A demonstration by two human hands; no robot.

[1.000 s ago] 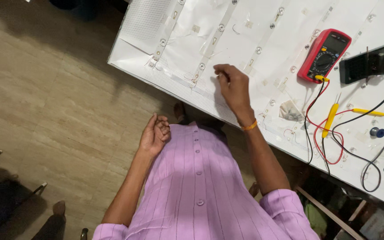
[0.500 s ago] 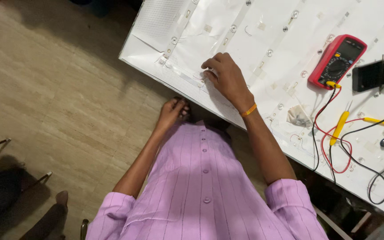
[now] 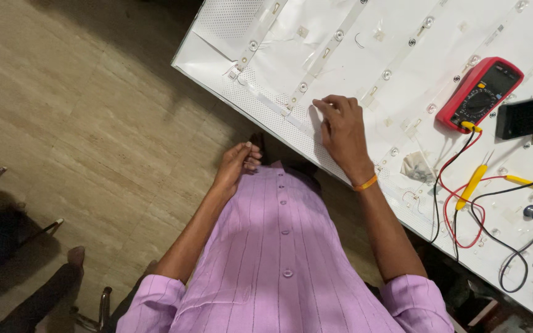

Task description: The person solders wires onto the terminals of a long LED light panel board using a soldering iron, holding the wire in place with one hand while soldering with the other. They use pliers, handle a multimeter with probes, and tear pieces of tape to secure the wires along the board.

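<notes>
The big white panel [image 3: 396, 37] covers the surface, its LED strips [image 3: 316, 68] mostly seated. The right hand [image 3: 343, 132] lies flat, grip open, fingertips pressing 1 strip near the panel's edge. Left hand [image 3: 237, 163] hangs loosely curled, holding nothing; the red multimeter [image 3: 479, 92] sits untouched.

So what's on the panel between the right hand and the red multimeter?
In the head view, LED strips run across the white panel between the right hand and the multimeter.

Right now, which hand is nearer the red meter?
Right. The right hand rests on the white panel beside the meter; the left hand is off the panel, by the shirt.
</notes>
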